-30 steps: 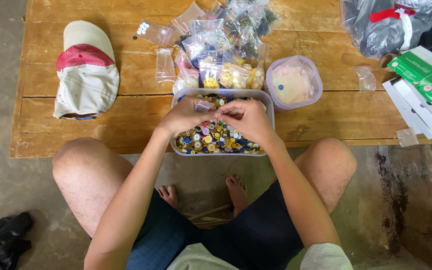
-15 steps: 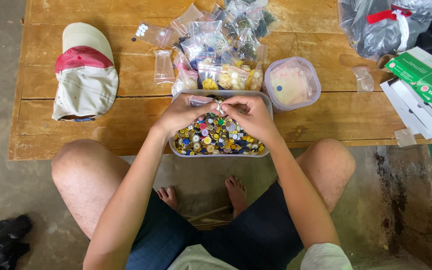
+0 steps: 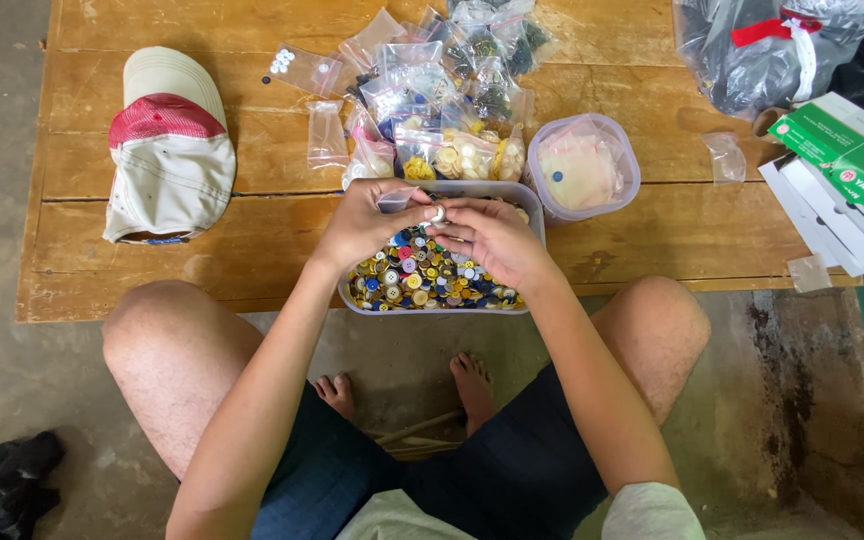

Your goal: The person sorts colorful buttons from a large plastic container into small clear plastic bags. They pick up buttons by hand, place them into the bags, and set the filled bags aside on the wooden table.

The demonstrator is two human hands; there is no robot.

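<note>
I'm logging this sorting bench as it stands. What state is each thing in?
Tub: open, full of mixed buttons.
Round container: lidless, pale contents.
Small bags: filled, piled behind the tub.
Cap: lying flat on the table.
Big bag: tied with red.
Left hand: holding a small bag.
Right hand: pinching a pale button.
</note>
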